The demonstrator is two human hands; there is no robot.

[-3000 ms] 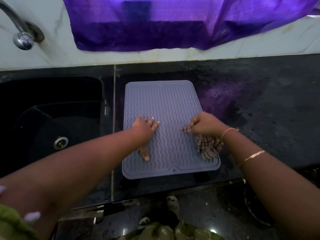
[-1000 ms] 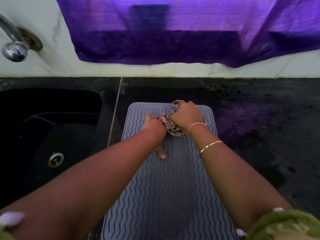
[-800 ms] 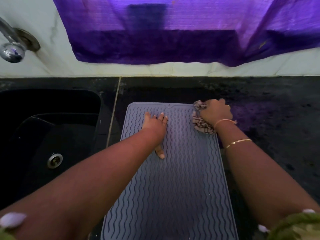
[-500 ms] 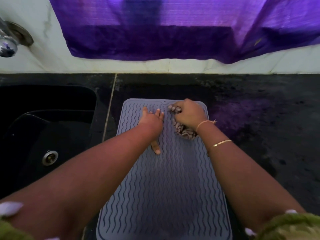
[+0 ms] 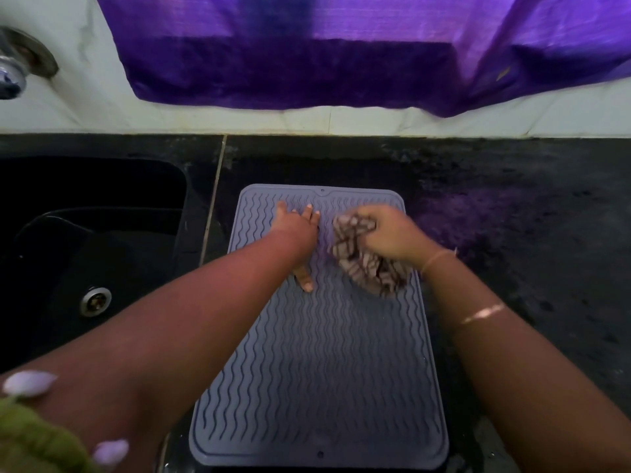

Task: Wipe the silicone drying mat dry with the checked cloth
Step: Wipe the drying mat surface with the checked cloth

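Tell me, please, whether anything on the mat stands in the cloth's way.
Only the left hand, pressed flat on the far left part of the mat, just left of the cloth that the right hand grips. Nothing visible lies on the near part of the mat.

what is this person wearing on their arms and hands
Both forearms are bare. The right hand has a thin thread band at the wrist and a gold bangle further up the arm. No jewellery shows on the left hand; that arm's green sleeve with lilac patches shows at the bottom left corner.
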